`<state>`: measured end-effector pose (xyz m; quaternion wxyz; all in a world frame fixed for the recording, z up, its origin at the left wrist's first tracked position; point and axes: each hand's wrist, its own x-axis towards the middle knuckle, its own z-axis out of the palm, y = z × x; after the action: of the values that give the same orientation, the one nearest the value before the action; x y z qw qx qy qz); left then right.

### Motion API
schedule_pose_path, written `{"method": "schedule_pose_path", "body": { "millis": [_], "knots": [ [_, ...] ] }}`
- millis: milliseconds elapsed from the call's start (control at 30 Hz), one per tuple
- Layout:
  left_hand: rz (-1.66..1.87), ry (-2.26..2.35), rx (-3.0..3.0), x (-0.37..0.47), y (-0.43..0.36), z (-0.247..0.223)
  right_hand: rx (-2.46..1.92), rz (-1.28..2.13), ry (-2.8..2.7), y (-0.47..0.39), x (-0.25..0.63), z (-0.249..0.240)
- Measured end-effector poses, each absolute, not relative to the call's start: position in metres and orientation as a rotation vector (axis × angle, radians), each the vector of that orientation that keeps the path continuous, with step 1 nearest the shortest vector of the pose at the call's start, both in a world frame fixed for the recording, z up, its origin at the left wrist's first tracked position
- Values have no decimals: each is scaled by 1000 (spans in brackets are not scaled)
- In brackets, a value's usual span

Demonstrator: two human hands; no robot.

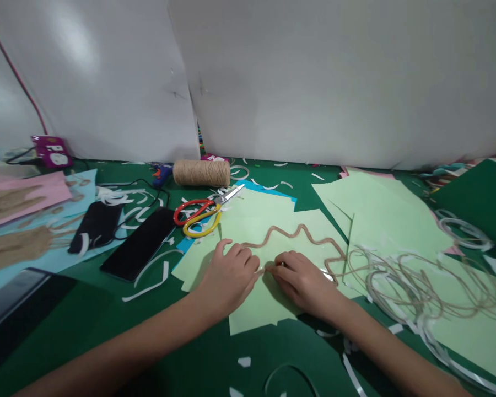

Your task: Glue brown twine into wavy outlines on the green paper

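A brown jute twine [273, 227] runs in a wavy line across a light green paper sheet [252, 314]. My left hand [231, 275] rests on the sheet, its thumb and fingers pinched at the near end of the wavy strand. Just to the right, my right hand [303, 278] is also closed, fingertips pressing the twine close to the left fingertips. The strand between them is thin and partly hidden by the fingers. Past my right wrist, the twine continues into a loose tangle of twine [438, 298].
Scissors [218, 209] lie partly open behind my left hand, near a twine spool [201, 173]. Black phones [143, 245] lie to the left, beside blue and pink papers [62, 190]. Paper scraps [151, 286] litter the green table [182, 353]. A white panel [314, 82] stands behind.
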<state>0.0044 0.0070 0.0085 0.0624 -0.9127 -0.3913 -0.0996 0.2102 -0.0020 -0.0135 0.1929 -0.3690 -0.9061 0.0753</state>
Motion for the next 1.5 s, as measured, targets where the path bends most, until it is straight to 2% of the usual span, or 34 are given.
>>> {"method": "schedule_pose_path", "body": {
  "millis": [167,400,900,1300,1500],
  "knots": [
    [-248,-1061,-2929,6,13,9,-1065,222,-2541,-7,211,-9],
    [-353,-941,-2910,4,7,-1,-1075,10,-2614,-10,213,-10],
    [-273,-868,-2858,6,6,-3,-1155,175,-2512,-8,225,-6],
    [-277,-879,-2857,9,6,-3,-1333,-69,-2579,-5,251,10],
    [-211,-952,-2925,9,9,1,-1380,54,-2606,-13,270,13]
  ]
}}
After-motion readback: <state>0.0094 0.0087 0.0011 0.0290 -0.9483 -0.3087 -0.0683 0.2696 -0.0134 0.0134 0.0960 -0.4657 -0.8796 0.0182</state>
